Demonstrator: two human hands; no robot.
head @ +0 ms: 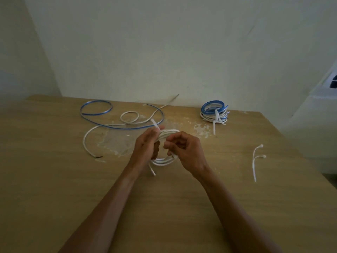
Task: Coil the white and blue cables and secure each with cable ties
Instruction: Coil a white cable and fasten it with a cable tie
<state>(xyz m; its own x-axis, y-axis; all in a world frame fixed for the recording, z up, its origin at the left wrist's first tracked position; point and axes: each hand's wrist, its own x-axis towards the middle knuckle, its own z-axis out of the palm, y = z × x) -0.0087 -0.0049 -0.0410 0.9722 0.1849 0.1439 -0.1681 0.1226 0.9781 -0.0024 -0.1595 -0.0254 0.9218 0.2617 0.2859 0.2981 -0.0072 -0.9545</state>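
A coil of white cable (164, 160) is held upright just above the middle of the wooden table (54, 179). My left hand (146, 143) grips the coil's left side, and a white cable tie (155, 124) sticks up past its fingers. My right hand (184, 150) pinches the coil's right side, fingers curled. A loose blue cable (96, 114) and a loose white cable (86, 141) lie uncoiled behind and to the left. At the back right sits a stack of tied blue and white coils (215, 112).
Two spare white cable ties (255, 161) lie on the table to the right of my hands. A pale wall rises behind the table. White scuffed patches mark the tabletop near the cables. The table's right edge runs diagonally at the right.
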